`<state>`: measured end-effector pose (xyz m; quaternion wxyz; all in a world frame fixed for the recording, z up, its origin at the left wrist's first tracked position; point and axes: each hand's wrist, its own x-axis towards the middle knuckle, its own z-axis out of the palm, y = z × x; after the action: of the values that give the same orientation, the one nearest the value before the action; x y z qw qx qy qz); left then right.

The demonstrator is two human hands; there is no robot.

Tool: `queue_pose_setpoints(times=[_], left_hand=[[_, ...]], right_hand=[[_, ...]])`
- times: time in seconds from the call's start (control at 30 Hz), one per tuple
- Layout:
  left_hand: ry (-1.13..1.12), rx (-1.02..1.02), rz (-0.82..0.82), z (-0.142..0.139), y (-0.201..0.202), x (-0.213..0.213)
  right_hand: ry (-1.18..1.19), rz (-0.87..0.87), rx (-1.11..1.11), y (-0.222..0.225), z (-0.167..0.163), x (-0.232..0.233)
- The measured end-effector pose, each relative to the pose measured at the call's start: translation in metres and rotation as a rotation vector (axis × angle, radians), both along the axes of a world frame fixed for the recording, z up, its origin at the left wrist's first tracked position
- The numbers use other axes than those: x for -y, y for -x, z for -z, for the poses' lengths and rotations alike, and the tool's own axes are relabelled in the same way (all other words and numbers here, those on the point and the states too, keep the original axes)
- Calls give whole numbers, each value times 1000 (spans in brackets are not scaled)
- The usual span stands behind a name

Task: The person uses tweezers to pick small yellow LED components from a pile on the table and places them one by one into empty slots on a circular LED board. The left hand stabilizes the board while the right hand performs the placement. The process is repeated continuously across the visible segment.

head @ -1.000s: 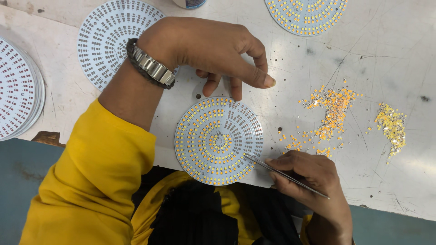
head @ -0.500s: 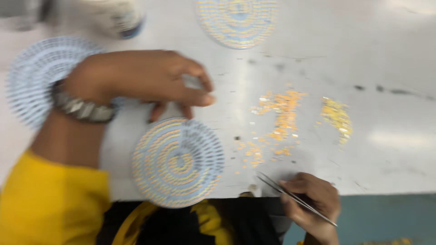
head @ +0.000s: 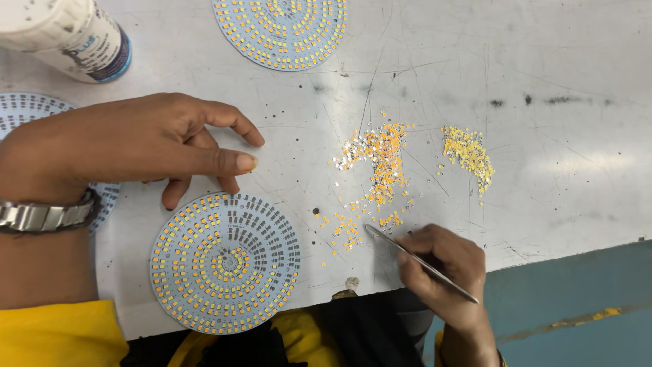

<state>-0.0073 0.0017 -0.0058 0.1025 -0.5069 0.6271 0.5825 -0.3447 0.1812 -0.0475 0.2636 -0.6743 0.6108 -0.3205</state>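
Picking looks to be the step in hand: the right hand (head: 445, 272) pinches thin steel tweezers (head: 420, 261), whose tips point at the loose scatter of tiny orange and white chips (head: 377, 166) on the scuffed white metal tabletop (head: 557, 156); whether the tips hold a chip I cannot tell, they are too fine to read. Just left of that scatter, at the table's near edge, lies the round pale-blue circuit board (head: 225, 262), its rings of pads filled with orange chips over the left and bottom, bare and dark towards the upper right. By my judgement a steady, small pinch on a single chip is what the tweezers now need. The left hand (head: 146, 146), wearing a steel wristwatch (head: 44, 216), rests flat just above the board, fingers loosely spread, gripping nothing. Right of the scatter sits a smaller heap of yellow chips (head: 468, 153). Far above the board a fully populated round board (head: 280, 30) lies at the table's far edge, and at its upper left a white cylindrical container with a blue-banded label (head: 68, 37) lies tilted
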Motion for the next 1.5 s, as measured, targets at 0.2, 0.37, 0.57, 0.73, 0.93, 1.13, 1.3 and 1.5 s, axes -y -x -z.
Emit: queue_pose_setpoints(times=[0.2, 0.37, 0.57, 0.73, 0.93, 1.13, 1.3, 1.5], left_hand=[[-22, -1, -4, 3, -2, 0], [-18, 52, 6, 4, -1, 1], [-36, 32, -35, 3, -2, -1], [-25, 31, -18, 3, -1, -1], [-11, 29, -8, 1, 0, -1], [-8, 69, -4, -4, 1, -2], [11, 34, 3, -6, 2, -3], [8, 42, -4, -8, 3, -3]], right_hand=[[94, -114, 19, -9, 0, 6], [96, -118, 6, -11, -3, 6], [93, -111, 11, -8, -2, 5], [84, -86, 14, -7, 0, 4], [76, -107, 13, -7, 0, 4], [59, -111, 26, -7, -1, 4], [66, -107, 33, -6, 1, 3], [64, -94, 41, -5, 1, 2]])
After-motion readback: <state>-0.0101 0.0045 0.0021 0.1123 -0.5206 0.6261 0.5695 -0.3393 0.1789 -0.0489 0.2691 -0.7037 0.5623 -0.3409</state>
